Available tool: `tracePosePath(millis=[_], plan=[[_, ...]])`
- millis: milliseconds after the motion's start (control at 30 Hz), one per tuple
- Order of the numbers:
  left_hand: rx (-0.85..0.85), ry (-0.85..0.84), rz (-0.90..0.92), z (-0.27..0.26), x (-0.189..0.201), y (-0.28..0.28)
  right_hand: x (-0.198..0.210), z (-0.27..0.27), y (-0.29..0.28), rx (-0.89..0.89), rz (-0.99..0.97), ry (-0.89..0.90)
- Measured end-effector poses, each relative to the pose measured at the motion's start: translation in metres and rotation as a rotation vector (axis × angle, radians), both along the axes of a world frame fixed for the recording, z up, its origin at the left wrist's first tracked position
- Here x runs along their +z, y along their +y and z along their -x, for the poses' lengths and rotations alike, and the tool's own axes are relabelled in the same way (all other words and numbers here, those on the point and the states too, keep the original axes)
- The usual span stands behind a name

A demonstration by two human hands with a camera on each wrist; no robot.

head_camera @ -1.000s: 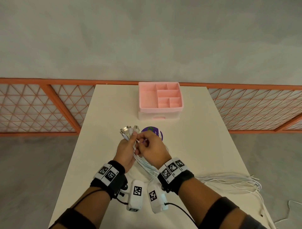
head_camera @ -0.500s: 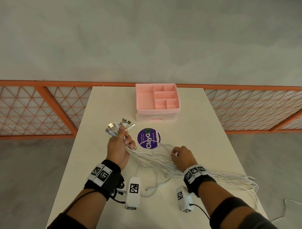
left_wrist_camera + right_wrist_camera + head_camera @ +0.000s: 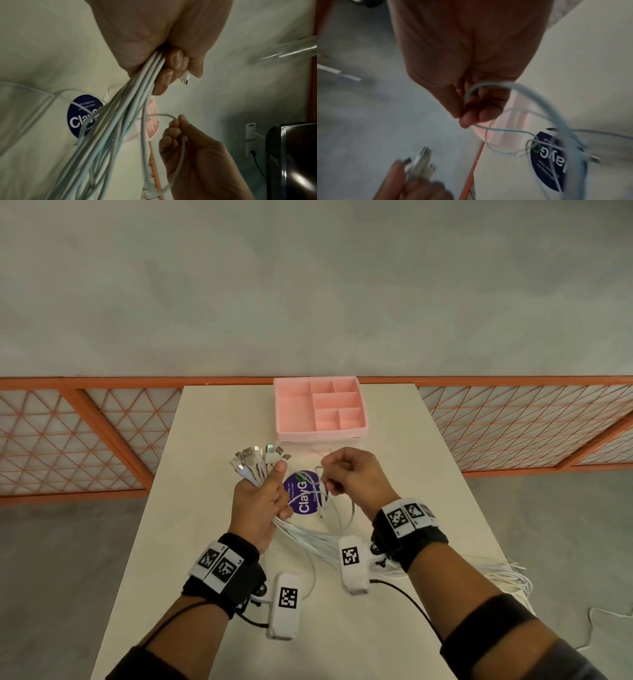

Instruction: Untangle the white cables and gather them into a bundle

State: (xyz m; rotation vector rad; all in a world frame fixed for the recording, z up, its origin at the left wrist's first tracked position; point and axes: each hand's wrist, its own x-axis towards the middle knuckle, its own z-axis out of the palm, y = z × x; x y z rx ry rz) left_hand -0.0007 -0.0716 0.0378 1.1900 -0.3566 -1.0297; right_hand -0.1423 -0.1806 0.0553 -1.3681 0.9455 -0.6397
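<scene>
White cables (image 3: pixel 308 537) run from the left hand (image 3: pixel 258 508), which grips them in a fist just below their fanned USB plugs (image 3: pixel 255 460), back across the table (image 3: pixel 212 542) to its right edge. Half a second ago the right hand (image 3: pixel 352 477) was low on the strands; now it has come up beside the left, over the purple sticker (image 3: pixel 305 496), pinching one loose cable loop (image 3: pixel 161 115). Probably another stray end is about to join the bundle.
</scene>
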Motion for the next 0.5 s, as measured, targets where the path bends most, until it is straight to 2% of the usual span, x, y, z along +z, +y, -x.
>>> tracePosePath(millis=[100, 200, 367, 500], plan=[[0.010, -0.068, 0.058, -0.001, 0.006, -0.004, 0.007, -0.009, 0.013, 0.172, 0.109, 0.071], [-0.043, -0.111, 0.053, 0.001, 0.008, -0.004, 0.015, -0.015, 0.021, 0.187, 0.127, 0.019], [-0.071, -0.045, 0.042, 0.002, -0.002, -0.001, 0.033, -0.020, 0.017, 0.114, 0.156, -0.116], [-0.053, -0.004, -0.036, -0.007, -0.020, 0.008, 0.050, -0.013, 0.000, -0.172, 0.155, -0.405]])
